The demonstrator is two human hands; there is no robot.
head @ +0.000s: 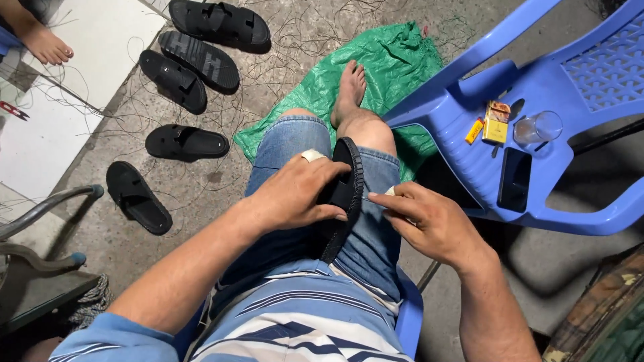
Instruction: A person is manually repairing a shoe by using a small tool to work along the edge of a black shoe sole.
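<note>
On my lap, resting edge-up against my denim-clad thigh, sits the black rubber slide sandal (347, 194) now under work. All positions below are given relative to it.

My left hand (295, 194) covers the sandal's strap side; its fingers are closed around the strap and upper edge, clamped on the sandal. A pale band, apparently tape or a guard, wraps one finger of that hand. My right hand (429, 224) lies just right of the sandal, fingers drawn together in a pinch at the sole's rim. Something small and pale shows at the fingertips; whether it is a needle, thread or another finger guard I cannot tell.

Progress, judged from the present layout: a row of regular marks, seemingly stitching, runs along the visible rim of the sandal in hand, though how far round it goes is hidden by my left hand. Five more black sandals (188, 142) lie on the concrete floor (221, 181) to the left and beyond. Whether they are finished or waiting cannot be read from here. Loose dark threads litter the floor around them.

Beyond the sandal, a green plastic sheet (389, 67) lies under my bare foot. To the right stands a blue plastic chair (590, 74) carrying a yellow packet (496, 123), a small lighter, a clear glass (539, 127) and a dark phone (515, 179). Far left, another person's bare foot (43, 43) rests on a white board.

I judge the work to be mid-course: one sandal is in hand and its rim is at least partly done.
</note>
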